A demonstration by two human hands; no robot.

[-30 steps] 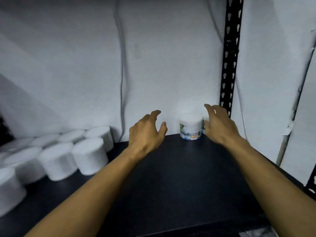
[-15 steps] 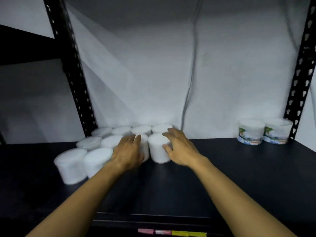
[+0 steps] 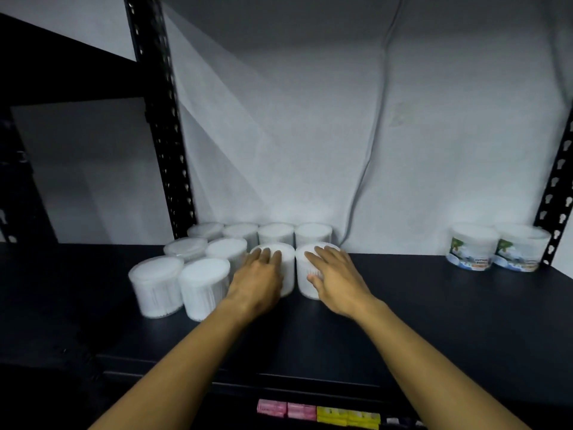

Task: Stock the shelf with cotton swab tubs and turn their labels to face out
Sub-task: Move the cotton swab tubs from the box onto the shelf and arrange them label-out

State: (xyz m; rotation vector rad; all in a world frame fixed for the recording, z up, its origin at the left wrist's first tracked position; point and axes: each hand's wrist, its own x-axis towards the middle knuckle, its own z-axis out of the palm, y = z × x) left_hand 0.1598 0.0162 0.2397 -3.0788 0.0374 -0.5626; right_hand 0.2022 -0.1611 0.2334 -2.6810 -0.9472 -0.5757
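Several white cotton swab tubs (image 3: 155,283) stand bunched at the back left of the dark shelf (image 3: 434,305), with no labels showing. My left hand (image 3: 259,274) lies over the top and front of one front tub (image 3: 288,274) and grips it. My right hand (image 3: 335,274) holds the neighbouring tub (image 3: 302,274), fingers on the lid and thumb on its side. At the far right, two tubs (image 3: 471,249) (image 3: 521,251) stand side by side with their colourful labels facing out.
Black perforated uprights rise at the left (image 3: 161,135) and right (image 3: 555,193) of the bay. A white backing sheet with a cable (image 3: 372,150) closes the rear. Pink and yellow tags (image 3: 316,412) sit on the shelf's front edge. Bare shelf lies between the cluster and the labelled pair.
My view and both hands swung from the labelled tubs at the right to the unlabelled cluster at the left. Both hands have come down onto the two front tubs.
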